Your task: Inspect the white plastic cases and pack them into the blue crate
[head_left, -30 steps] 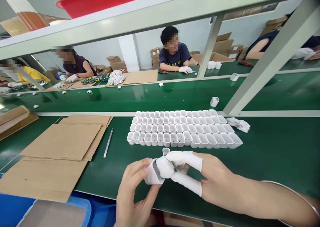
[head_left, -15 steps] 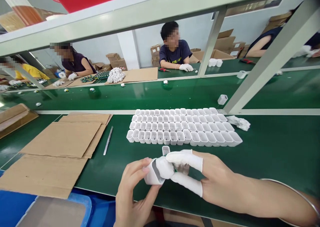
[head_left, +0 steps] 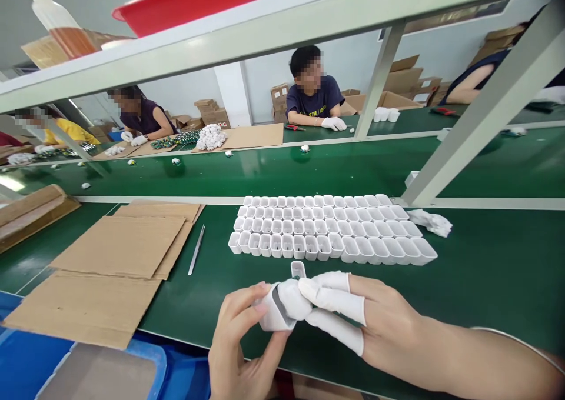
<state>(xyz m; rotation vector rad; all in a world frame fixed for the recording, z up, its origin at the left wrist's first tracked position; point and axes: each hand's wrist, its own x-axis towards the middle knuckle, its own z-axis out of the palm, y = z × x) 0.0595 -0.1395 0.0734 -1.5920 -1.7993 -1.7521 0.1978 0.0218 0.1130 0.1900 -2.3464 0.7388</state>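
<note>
My left hand (head_left: 242, 338) grips a white plastic housing (head_left: 270, 313), tilted with its open end toward the right. A rounded white bundle (head_left: 295, 301), soft-looking, sits at that opening, its left part against the housing's mouth. My right hand (head_left: 379, 317) wears white finger cots and pinches the bundle from the right. How far the bundle reaches inside is hidden. Just behind the fingers stands a single white cup (head_left: 298, 268). Beyond it, several rows of open white cups (head_left: 311, 244) stand close together; small dark bits show in some of the front ones.
Tweezers (head_left: 196, 250) and cardboard sheets (head_left: 119, 247) lie to the left, above a blue bin (head_left: 185, 373). A crumpled white cloth (head_left: 431, 222) lies right of the cups. Behind runs a green conveyor (head_left: 256, 179) with small pieces; a slanted post (head_left: 477, 106) stands right. Co-workers sit opposite.
The view has shifted slightly. My right fingers have closed up around the bundle, covering the green part that showed beside it. Pieces on the conveyor have shifted a little.
</note>
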